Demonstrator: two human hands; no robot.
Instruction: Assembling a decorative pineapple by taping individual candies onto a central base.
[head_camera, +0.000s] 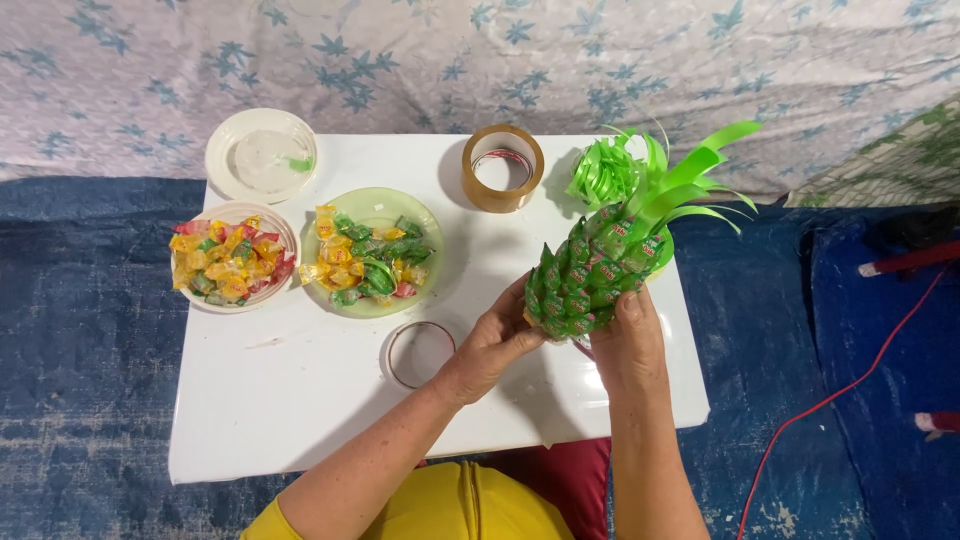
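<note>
Both forearms reach up from a yellow shirt (450, 505) onto the white table (300, 400). Left hand (492, 345) and right hand (628, 345) are each clamped on the base of a pineapple-shaped candy craft (590, 275), tilted above the table's right side, green strip leaves (680, 175) pointing away. Green plate of candies (375, 250) and small bowl of candies (233, 257) sit left; brown tape roll (502, 167) behind.
</note>
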